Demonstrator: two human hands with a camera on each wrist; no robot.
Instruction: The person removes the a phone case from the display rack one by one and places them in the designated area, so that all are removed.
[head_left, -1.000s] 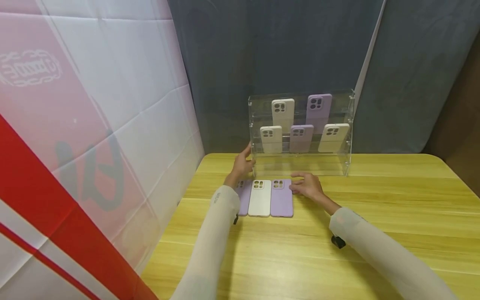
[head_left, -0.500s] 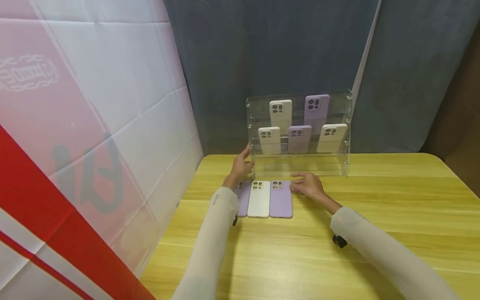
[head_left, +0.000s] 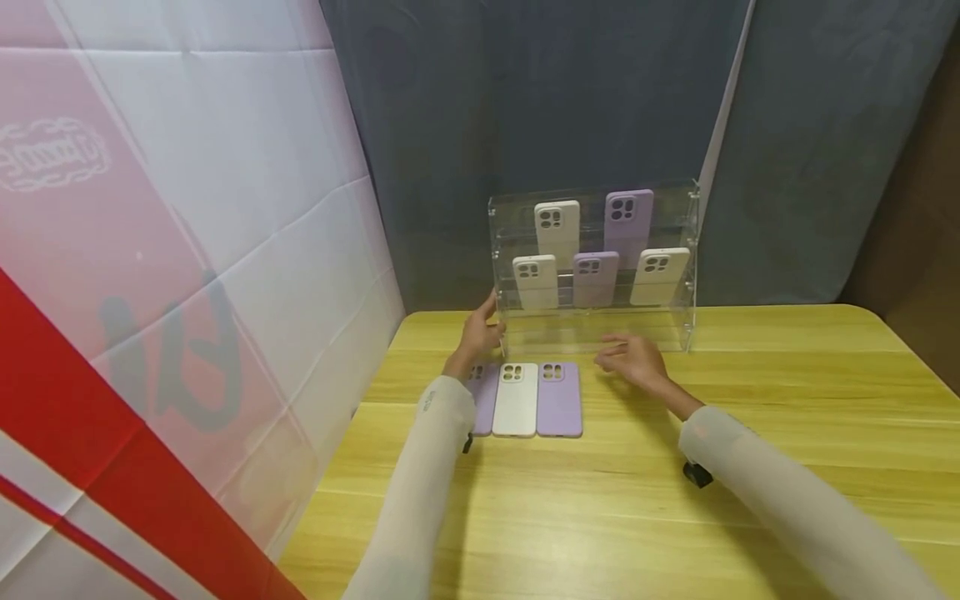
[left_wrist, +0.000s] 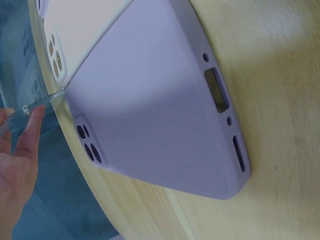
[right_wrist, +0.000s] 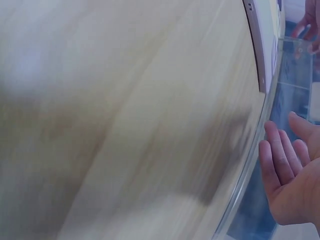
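Observation:
At the left side of a clear acrylic display stand [head_left: 592, 333], my left hand [head_left: 480, 335] pinches its side panel; the left wrist view shows fingers [left_wrist: 34, 130] at the panel's edge. My right hand [head_left: 636, 363] hovers over the table near the stand's front, fingers loosely extended and holding nothing. Three phone cases lie in a row before the stand: a purple case [head_left: 484, 404] partly covered by my left wrist, a white case [head_left: 515, 404] and another purple case [head_left: 560, 404]. Several white and purple cases, such as a white one [head_left: 558, 229], stand on its shelves.
The wooden table [head_left: 600, 517] carries everything. A dark grey curtain [head_left: 562, 100] hangs behind the stand. On the left a printed white and pink fabric sheet [head_left: 285, 167] runs alongside the table.
My right hand has moved right, away from the right-hand purple case it was beside. My left hand stays at the stand's side; the whole view shifts slightly.

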